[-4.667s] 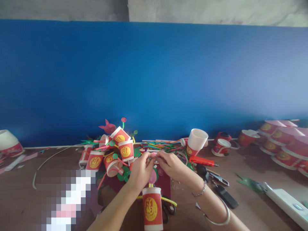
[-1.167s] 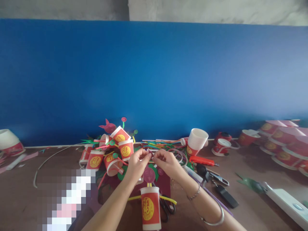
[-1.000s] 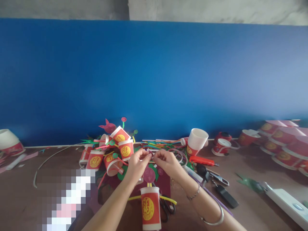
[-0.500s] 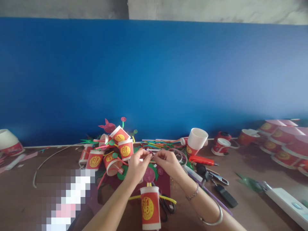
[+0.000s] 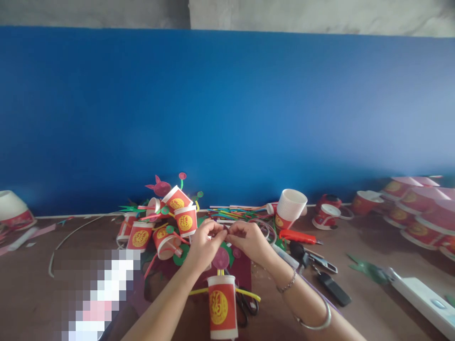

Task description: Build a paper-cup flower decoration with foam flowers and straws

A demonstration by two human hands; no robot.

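My left hand and my right hand meet fingertip to fingertip above the table, both pinched closed. Whatever lies between the fingertips is too small to make out. Just below them stands a red paper cup with a yellow emblem and white rim. Yellow straws stick out from its sides, and a round purple paper disc rises above it on yellow stems. Beneath my hands lie purple paper and green paper pieces. Black scissor handles show partly behind the cup.
Several decorated cups are piled at left. Colored straws lie along the blue panel. To the right are stacked white cups, a red utility knife, keys with a black fob and a white glue-gun-like tool.
My hands stay almost in place, with only a slight shift of the fingers and the right wrist. Everything else on the table looks the same.
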